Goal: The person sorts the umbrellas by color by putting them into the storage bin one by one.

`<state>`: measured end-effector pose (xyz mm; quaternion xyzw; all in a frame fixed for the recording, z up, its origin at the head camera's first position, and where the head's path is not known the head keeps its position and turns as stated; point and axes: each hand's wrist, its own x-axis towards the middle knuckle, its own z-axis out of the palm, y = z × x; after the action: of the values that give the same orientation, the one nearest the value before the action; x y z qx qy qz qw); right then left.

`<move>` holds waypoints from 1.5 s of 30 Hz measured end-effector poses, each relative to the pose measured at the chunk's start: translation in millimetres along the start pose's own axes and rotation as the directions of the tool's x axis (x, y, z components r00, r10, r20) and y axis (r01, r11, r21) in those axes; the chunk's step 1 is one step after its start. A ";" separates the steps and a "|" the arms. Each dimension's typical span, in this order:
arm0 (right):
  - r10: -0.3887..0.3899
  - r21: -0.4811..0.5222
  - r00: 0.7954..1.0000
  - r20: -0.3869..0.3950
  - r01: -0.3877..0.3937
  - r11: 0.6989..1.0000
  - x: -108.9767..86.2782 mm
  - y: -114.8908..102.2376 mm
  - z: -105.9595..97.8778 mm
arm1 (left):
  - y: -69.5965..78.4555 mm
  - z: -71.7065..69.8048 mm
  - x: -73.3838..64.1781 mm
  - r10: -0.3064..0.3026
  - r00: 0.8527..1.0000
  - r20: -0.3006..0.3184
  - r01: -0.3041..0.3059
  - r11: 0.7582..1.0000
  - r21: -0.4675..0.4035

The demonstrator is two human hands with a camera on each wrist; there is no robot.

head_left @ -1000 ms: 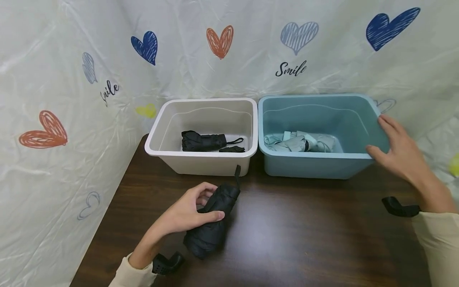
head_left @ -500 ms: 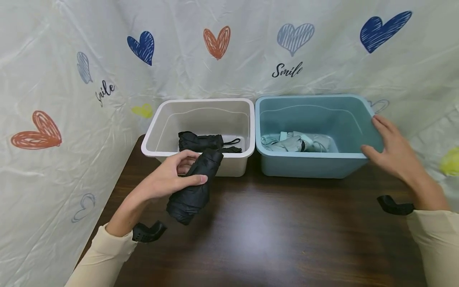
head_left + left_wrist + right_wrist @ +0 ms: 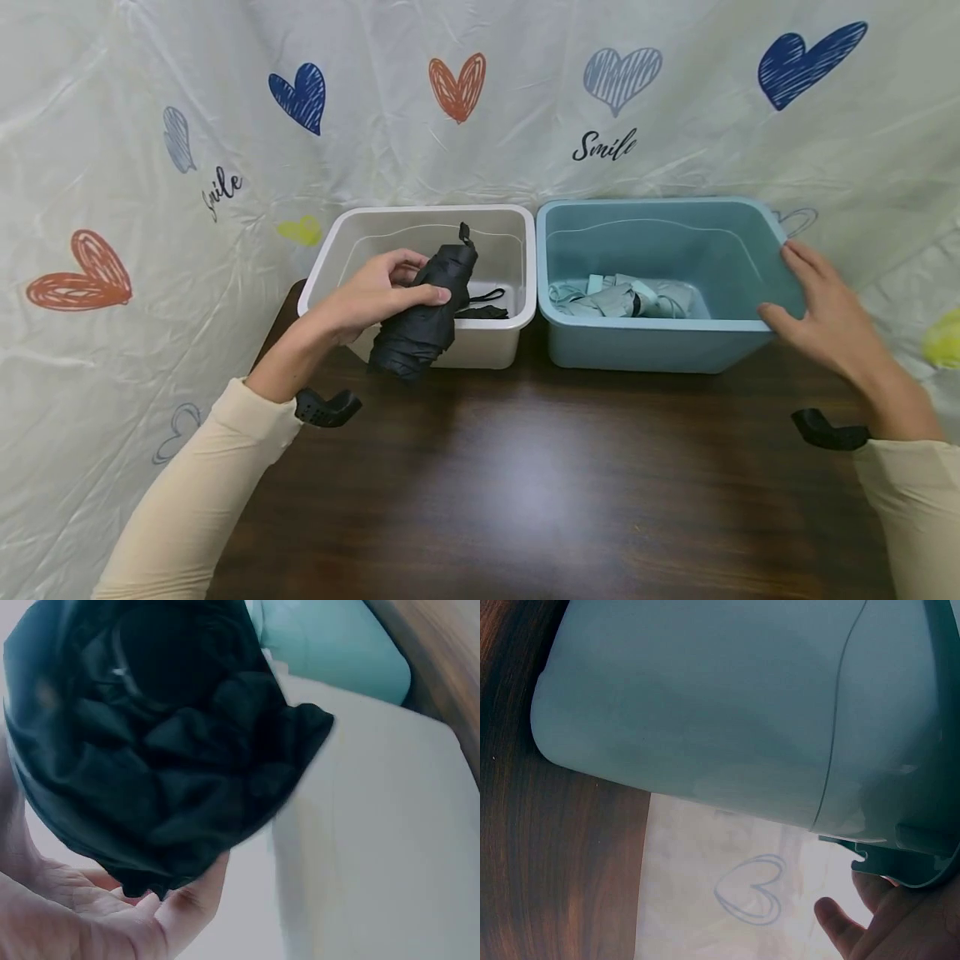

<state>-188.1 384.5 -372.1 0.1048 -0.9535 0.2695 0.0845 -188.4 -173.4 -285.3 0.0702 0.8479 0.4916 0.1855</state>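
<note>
My left hand (image 3: pixel 367 296) grips a black folding umbrella (image 3: pixel 423 312), furled, its thumb across the near side. The umbrella tilts over the front rim of the white bin (image 3: pixel 480 342), strap end up and away from me. Its round bottom fills much of the left wrist view, wrapped in loose black cloth (image 3: pixel 187 772). Parts of another black umbrella show in the white bin, partly hidden behind the held one. On the right, my right hand (image 3: pixel 832 321) rests with relaxed fingers on the right rim of the blue bin (image 3: pixel 637 346); its fingers (image 3: pixel 836 926) show beside the rim.
Light blue-green folded umbrellas (image 3: pixel 626 296) lie in the blue bin. Both bins stand side by side at the back of a dark wooden table (image 3: pixel 562 483). Behind and to the left hangs a white sheet (image 3: pixel 525 83) printed with hearts.
My left hand has lifted the black umbrella off the table and carried it away from me, now over the white bin's front edge. The right hand has stayed on the blue bin.
</note>
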 end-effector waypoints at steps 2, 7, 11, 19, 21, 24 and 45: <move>-0.005 0.002 1.000 0.000 0.005 1.000 0.4 0.2 0.2 | 4.8 -2.9 8.9 -0.012 1.000 -0.003 0.012 1.000 -0.018; -0.010 0.016 1.000 -0.007 0.010 1.000 -1.0 2.6 -0.7 | 18.9 -5.3 27.2 -0.034 0.999 -0.006 0.034 0.998 -0.044; -0.006 0.016 1.000 -0.003 0.006 1.000 -1.6 3.6 -1.4 | 25.2 -3.9 39.9 -0.030 0.999 -0.019 0.029 0.999 -0.046; -0.022 0.020 1.000 0.017 0.022 1.000 -9.0 4.9 -2.5 | 22.2 4.9 62.0 -0.018 0.998 -0.058 0.019 1.000 0.010; -0.014 0.012 1.000 0.019 0.014 1.000 -8.7 4.6 -3.1 | 24.1 5.5 66.6 -0.015 0.997 -0.073 0.016 1.000 0.021; -0.009 0.008 1.000 0.018 0.009 1.000 -5.9 4.2 -3.5 | 28.5 5.6 73.0 -0.002 0.994 -0.107 0.006 0.999 0.037; 0.007 0.006 1.000 0.024 -0.007 1.000 -2.2 3.1 -1.6 | 29.2 2.5 74.2 -0.022 1.000 -0.021 0.024 0.993 0.119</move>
<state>-186.5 388.3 -372.8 0.1049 -0.9541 0.2712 0.0717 -257.7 -134.3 -279.5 0.0667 0.8784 0.4383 0.1784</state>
